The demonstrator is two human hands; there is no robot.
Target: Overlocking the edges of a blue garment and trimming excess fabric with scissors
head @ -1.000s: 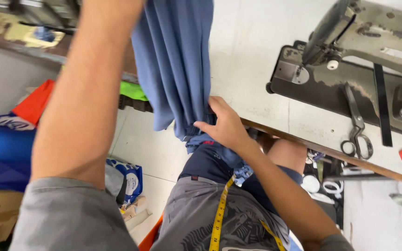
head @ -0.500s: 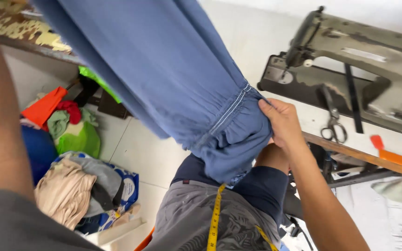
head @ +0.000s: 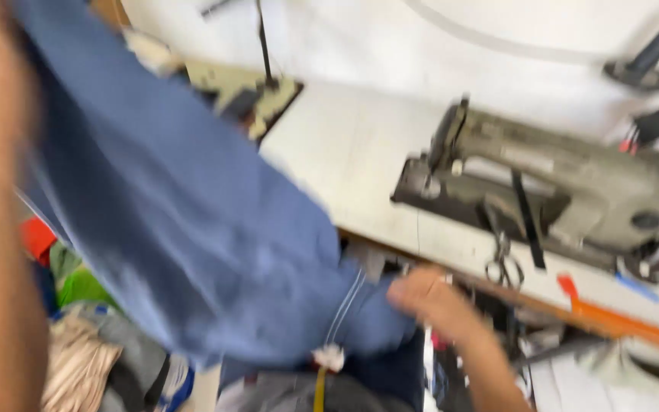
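While blurred by motion, shows a large blue garment hanging across the frame to the left of the sewing machine, draped down from the upper left toward the lap. Right hand at the garment's lower hem, just in front of the sewing machine's table edge — fingers curled and pinching the blue cloth beside a line of pale stitching. Left arm fills the far left edge as a blur; left hand itself out of frame above, so its grip cannot be told. Scissors lying on the white table right in front of the sewing machine, touching its base. Orange strip along the table edge below the machine, to the right of the scissors. Yellow tape measure hanging at the chest, well left of the machine, below the garment's hem. Heap of mixed cloth — red, green, beige — on the floor far left of the machine, partly hidden behind the garment.
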